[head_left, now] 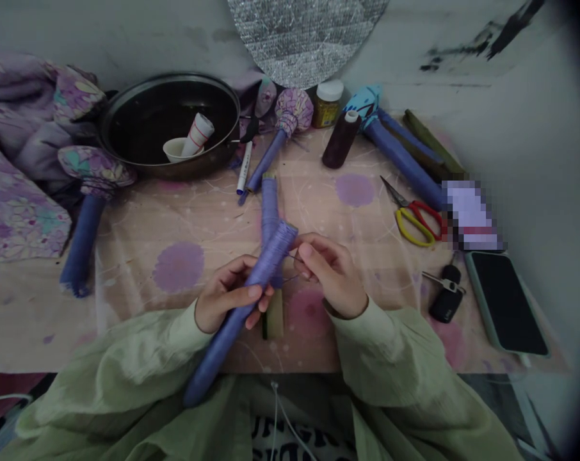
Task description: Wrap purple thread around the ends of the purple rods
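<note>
My left hand (pixel 233 291) is wrapped round a stick covered in blue-purple cloth (pixel 239 307), with the thumb on top. The stick slants from near my lap up to the right. Close turns of thread (pixel 276 246) circle its upper end. Beside that end, my right hand (pixel 332 272) pinches a thin dark thread (pixel 294 257) between thumb and forefinger. Whether a needle is there too, I cannot tell. Beneath the held stick, a second purple-wrapped piece (pixel 269 205) lies on the table, pointing away from me.
Red-and-yellow-handled scissors (pixel 417 221), a key (pixel 446 291) and a phone (pixel 508 301) lie to the right. A dark thread spool (pixel 341 141) stands behind. A pan (pixel 127 157) holds a small cup (pixel 175 150). Cloth-headed sticks (pixel 86 230) and a marker (pixel 244 168) lie about the table.
</note>
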`<state>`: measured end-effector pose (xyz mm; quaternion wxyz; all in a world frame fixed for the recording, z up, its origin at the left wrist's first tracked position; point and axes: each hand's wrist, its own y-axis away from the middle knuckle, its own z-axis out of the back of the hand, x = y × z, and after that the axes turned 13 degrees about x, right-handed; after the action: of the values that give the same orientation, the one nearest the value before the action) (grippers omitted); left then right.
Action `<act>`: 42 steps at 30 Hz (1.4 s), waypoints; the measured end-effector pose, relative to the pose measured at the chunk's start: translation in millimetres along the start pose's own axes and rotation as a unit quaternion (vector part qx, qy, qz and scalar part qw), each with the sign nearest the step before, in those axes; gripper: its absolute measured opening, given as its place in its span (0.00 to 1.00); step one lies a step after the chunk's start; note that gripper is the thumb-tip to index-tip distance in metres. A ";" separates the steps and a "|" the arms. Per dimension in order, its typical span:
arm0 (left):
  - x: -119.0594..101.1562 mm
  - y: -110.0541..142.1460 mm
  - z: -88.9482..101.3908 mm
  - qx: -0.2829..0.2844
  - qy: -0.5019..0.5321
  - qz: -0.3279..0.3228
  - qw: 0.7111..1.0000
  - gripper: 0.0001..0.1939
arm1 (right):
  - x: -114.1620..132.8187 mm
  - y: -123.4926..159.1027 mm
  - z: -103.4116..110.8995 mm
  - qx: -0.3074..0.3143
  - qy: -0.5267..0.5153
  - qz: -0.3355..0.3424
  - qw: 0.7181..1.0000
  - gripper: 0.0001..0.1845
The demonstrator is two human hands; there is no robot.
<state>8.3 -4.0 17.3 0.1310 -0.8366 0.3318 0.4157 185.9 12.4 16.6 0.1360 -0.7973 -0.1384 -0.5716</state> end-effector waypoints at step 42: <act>-4.7 -1.0 10.0 0.074 0.083 0.031 0.993 0.16 | 3.1 2.9 -0.5 -0.002 0.029 0.003 1.000 0.09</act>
<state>0.8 3.8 14.8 0.1519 -0.8455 0.3972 0.3230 187.5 9.8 19.6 0.1400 -0.7809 -0.1304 -0.5946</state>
